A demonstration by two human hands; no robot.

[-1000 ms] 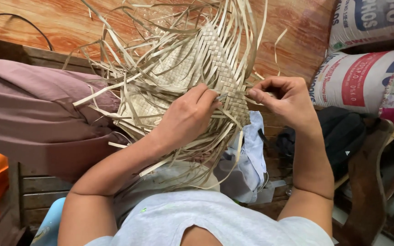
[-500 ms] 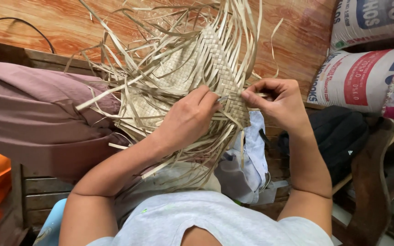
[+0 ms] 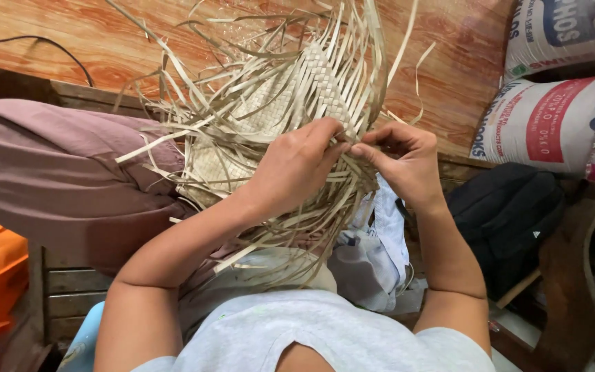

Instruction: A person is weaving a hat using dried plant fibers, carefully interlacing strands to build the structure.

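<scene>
So we're looking down at a half-woven straw mat (image 3: pixel 290 103) resting on our lap, over the mauve trouser leg (image 3: pixel 49 179). Its finished plaited band runs roughly from our hands up toward the far side, where loose pale strips fan out in every direction over the wooden floor (image 3: pixel 105 34). The weave is a flat checker of tan strips, pretty tidy in the middle and messy at the edges. Our left hand (image 3: pixel 294 169) is curled over the near edge, fingers closed on strips. Our right hand (image 3: pixel 404 162) pinches a strip between thumb and fingertips. The lower part of the mat is hidden under both hands, so we can't make out where it ends.
</scene>
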